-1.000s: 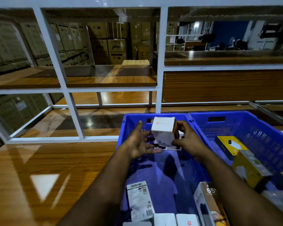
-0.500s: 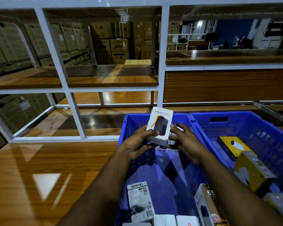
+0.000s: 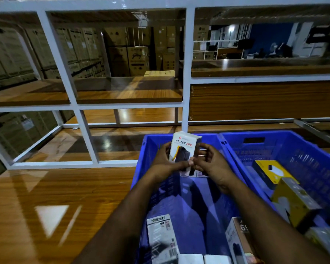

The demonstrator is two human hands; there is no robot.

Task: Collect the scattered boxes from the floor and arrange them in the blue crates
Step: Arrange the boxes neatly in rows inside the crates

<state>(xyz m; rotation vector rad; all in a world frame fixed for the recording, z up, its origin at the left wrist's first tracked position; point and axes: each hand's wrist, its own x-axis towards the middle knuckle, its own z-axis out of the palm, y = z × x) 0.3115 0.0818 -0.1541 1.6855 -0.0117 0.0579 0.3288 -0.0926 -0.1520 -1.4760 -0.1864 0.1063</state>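
Two blue crates (image 3: 179, 141) on glossy wood floor (image 3: 65, 197), white racks (image 3: 187, 73) behind.

Both hands grip a white "Halley 20K" box (image 3: 183, 149) upright at the far end of the left blue crate (image 3: 141, 168): left hand (image 3: 165, 161) on its left edge, right hand (image 3: 211, 164) on its right. Under it sits what looks like another box, mostly hidden. The right blue crate (image 3: 312, 159) holds yellow boxes (image 3: 271, 170).

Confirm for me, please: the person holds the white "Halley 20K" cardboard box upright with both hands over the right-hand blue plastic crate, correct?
Not quite. The head view shows the white "Halley 20K" cardboard box held upright by the left hand and right hand over the left-hand blue plastic crate, not the right-hand blue plastic crate, which holds yellow boxes.
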